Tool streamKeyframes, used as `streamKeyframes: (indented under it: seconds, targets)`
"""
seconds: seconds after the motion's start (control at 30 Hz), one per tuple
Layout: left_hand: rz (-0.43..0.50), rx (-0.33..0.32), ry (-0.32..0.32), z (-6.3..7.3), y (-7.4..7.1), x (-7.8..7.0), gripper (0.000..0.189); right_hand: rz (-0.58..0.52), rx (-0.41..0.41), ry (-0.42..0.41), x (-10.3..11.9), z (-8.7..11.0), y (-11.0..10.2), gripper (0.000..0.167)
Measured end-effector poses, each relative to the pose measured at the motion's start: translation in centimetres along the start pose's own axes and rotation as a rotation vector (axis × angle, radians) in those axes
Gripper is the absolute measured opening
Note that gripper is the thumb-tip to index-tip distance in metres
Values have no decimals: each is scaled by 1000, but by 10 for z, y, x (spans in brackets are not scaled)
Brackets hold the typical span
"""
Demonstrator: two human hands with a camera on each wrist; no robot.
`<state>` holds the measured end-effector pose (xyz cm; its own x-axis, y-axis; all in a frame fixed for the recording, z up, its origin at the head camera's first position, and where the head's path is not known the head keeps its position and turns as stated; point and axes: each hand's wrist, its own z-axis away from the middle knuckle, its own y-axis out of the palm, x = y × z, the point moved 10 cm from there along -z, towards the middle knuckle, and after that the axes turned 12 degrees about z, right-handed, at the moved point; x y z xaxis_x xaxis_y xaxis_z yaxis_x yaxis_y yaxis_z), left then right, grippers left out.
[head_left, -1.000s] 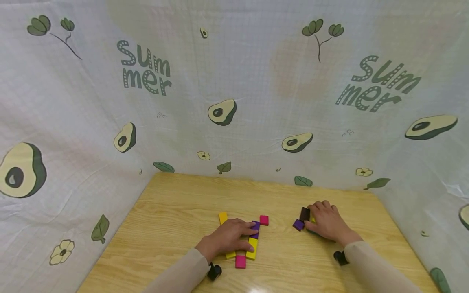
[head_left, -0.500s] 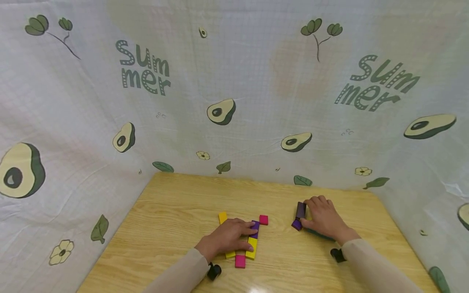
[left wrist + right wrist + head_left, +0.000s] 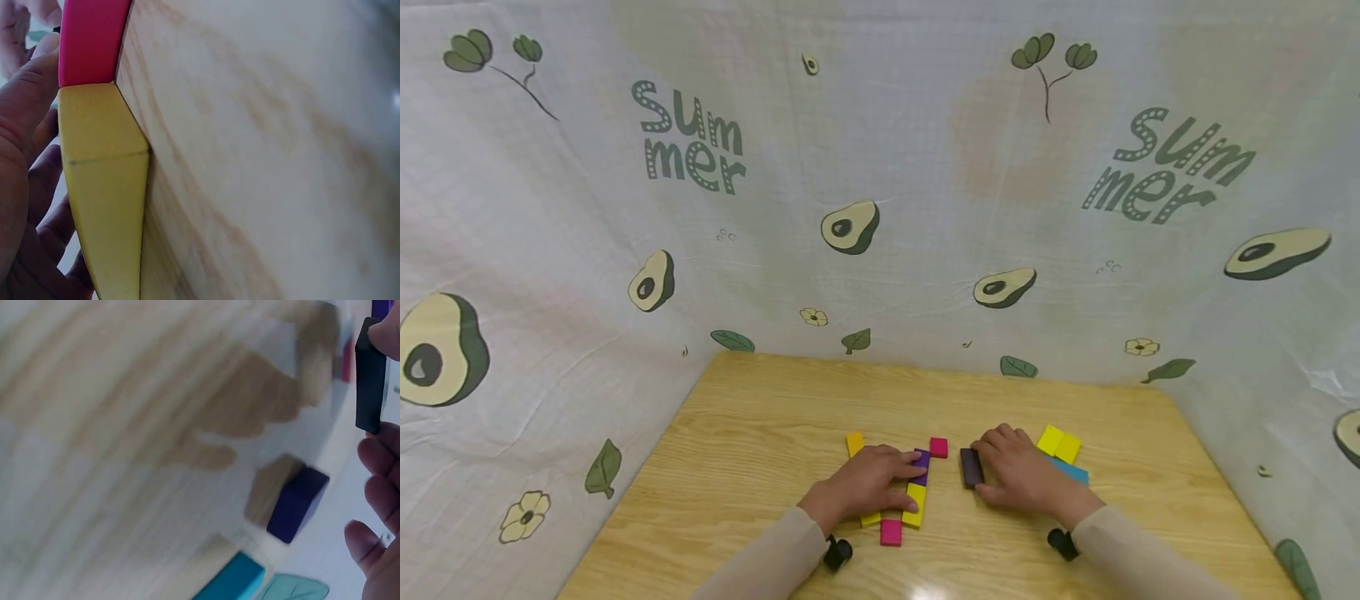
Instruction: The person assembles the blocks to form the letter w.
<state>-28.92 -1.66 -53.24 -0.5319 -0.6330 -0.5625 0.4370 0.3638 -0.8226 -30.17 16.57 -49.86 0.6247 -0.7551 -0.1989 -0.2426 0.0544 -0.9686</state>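
Observation:
My left hand (image 3: 868,483) rests over a group of flat blocks, its fingertips on a purple block (image 3: 921,471) and its thumb on a yellow block (image 3: 914,510). A pink square block (image 3: 891,533) adjoins the yellow one, and an orange block (image 3: 855,443) shows past the knuckles. In the left wrist view, a pink block (image 3: 90,44) meets the end of a yellow block (image 3: 106,206). My right hand (image 3: 1018,475) pinches a black rectangular block (image 3: 972,468) between thumb and fingertips; the right wrist view has this black block (image 3: 370,394) above the table.
Another pink square (image 3: 938,447) lies between the hands. Right of my right hand are two yellow blocks (image 3: 1060,444) and a blue block (image 3: 1070,471). The right wrist view shows a loose purple block (image 3: 299,503), hidden in the head view. A printed cloth (image 3: 925,333) walls the table.
My right hand has picked up the black block and carried it left and nearer, uncovering the yellow and blue blocks. My left hand has stayed in place.

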Motion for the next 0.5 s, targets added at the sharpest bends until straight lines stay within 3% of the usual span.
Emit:
streamKeyframes:
  seconds: [0.27, 0.5]
  targets:
    - [7, -5, -2, -1, -1, 0, 60, -34, 87, -30, 14, -5, 11, 59]
    - [2, -11, 0, -3, 0, 2, 61, -36, 91, -29, 17, -8, 12, 60]
